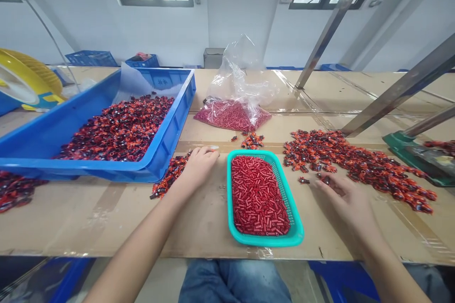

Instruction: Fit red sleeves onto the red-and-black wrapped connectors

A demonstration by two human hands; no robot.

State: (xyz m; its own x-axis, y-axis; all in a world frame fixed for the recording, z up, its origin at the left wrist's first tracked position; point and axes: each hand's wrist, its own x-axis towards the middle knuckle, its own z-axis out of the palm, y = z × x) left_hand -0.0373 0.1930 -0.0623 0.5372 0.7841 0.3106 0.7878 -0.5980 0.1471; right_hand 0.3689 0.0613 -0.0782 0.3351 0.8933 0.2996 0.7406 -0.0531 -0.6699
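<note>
My left hand (201,166) is closed just left of the turquoise basket, palm down with its fingers curled together. What its fingertips hold, if anything, is too small to make out. Beside its wrist lies a strip of small orange-and-black plastic parts (174,173). On the other side of the basket, my right hand (346,199) pinches one small orange-and-black plastic part (326,179) at the near edge of a larger pile (341,154). A single loose part (304,180) lies left of those fingertips. Short red tubes fill the turquoise basket (297,234) between my hands.
A big blue crate (174,128) at left holds many more orange-and-black parts. Behind the basket sit a clear bag of red tubes (231,113) and a small cluster of parts (252,141). Metal posts (329,33) rise at right, near a green-based device (408,156). A yellow fan (30,78) stands far left.
</note>
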